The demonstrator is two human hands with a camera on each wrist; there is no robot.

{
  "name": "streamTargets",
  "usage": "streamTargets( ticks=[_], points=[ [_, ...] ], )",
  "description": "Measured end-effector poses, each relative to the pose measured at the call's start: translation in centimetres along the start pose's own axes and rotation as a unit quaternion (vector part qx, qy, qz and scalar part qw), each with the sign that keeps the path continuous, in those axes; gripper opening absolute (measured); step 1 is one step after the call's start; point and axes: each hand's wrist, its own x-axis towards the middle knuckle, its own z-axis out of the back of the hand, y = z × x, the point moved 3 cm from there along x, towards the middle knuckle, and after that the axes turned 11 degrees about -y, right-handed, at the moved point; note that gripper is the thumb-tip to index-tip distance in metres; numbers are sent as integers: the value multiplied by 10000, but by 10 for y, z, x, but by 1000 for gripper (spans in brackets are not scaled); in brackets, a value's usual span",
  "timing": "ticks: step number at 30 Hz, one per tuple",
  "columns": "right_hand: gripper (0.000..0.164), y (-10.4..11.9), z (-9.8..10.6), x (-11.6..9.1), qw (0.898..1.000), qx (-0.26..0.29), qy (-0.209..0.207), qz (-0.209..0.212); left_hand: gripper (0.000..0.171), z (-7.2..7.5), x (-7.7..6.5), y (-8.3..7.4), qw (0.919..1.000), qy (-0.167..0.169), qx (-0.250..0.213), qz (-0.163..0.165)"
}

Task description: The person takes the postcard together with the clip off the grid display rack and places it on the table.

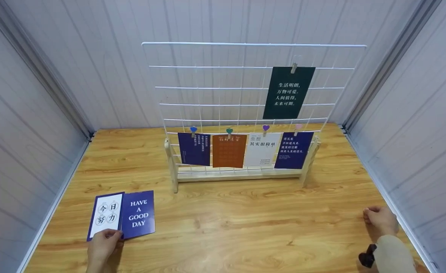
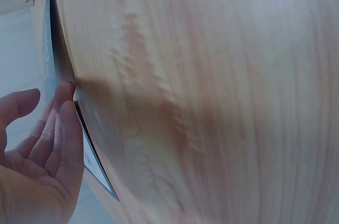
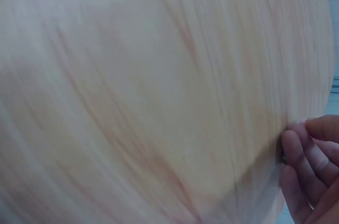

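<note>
My left hand (image 1: 103, 244) is at the lower edges of two cards on the table. One is a white card with a purple border (image 1: 107, 208); the other is a purple card reading HAVE A GOOD DAY (image 1: 138, 214). In the left wrist view the fingers (image 2: 69, 123) touch the cards' edge, the thumb stands apart, and one card (image 2: 53, 49) tilts up from the tabletop. My right hand (image 1: 383, 220) is low over the table's right side with bent fingers (image 3: 291, 144). A tiny sliver shows between its fingertips; I cannot tell whether they hold it.
A white wire grid (image 1: 245, 88) stands in a pale wooden base (image 1: 238, 177) at the back middle. A dark green card (image 1: 289, 93) hangs high on it. Lower hangs a row of several cards, one orange (image 1: 228, 151), under heart-topped clips. Pale panels (image 1: 22, 125) enclose the wooden table (image 1: 226, 220).
</note>
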Motion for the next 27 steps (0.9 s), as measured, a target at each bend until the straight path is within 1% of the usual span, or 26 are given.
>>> streamTargets(
  ticks=[3,5,7,8,12,15,17,19,22,25,26,27],
  points=[
    [43,-1,0,-1,10000,36,-8,-50,26,3,0,-3,9982,-170,508,-285],
    [45,-2,0,-1,10000,23,-54,-61,26,5,-1,-5,9942,-338,876,-517],
    [46,-1,0,-2,9999,40,-83,-39,26,7,-1,-7,9901,-411,1139,-704],
    [47,-1,0,-2,9999,42,-88,-25,26,7,-1,-7,9895,-417,1173,-741],
    [47,1,2,-3,9999,73,-144,16,27,7,-1,-10,9893,-364,1178,-777],
    [46,4,3,-4,9995,141,-275,96,26,6,0,-13,9890,-495,1120,-829],
    [45,7,5,-3,9990,226,-350,137,26,6,1,-17,9871,-696,1084,-954],
    [45,12,6,-3,9985,310,-415,165,26,7,2,-24,9840,-979,990,-1113],
    [46,21,10,-1,9976,446,-464,261,27,9,3,-40,9776,-1373,826,-1368],
    [48,32,14,1,9953,635,-587,428,27,9,8,-55,9757,-1536,411,-1510],
    [48,36,16,2,9941,769,-618,461,29,9,11,-58,9748,-1540,246,-1593],
    [48,40,18,2,9928,870,-653,509,30,8,17,-58,9728,-1584,114,-1687]
  ],
)
